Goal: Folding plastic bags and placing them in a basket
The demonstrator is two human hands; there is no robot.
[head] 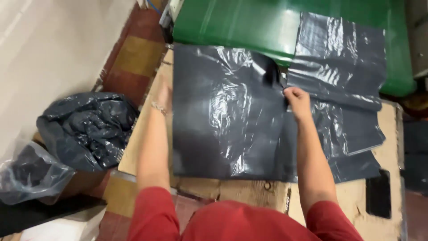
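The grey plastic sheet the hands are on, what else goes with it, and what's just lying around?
Goes with it:
- grey plastic sheet, under the left hand, its edge pinched by the right hand
- stack of like sheets
- cardboard worktop

Lying about:
- crumpled dark bag
- clear bag
- green bin
- black flat thing

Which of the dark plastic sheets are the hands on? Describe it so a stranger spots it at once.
Start at the cardboard worktop in front of the green bin. The large dark grey plastic bag lies flat on its left half, the right hand pinching its right edge, the left hand at its left edge. Unlike the stacked bags beside it, it lies alone.
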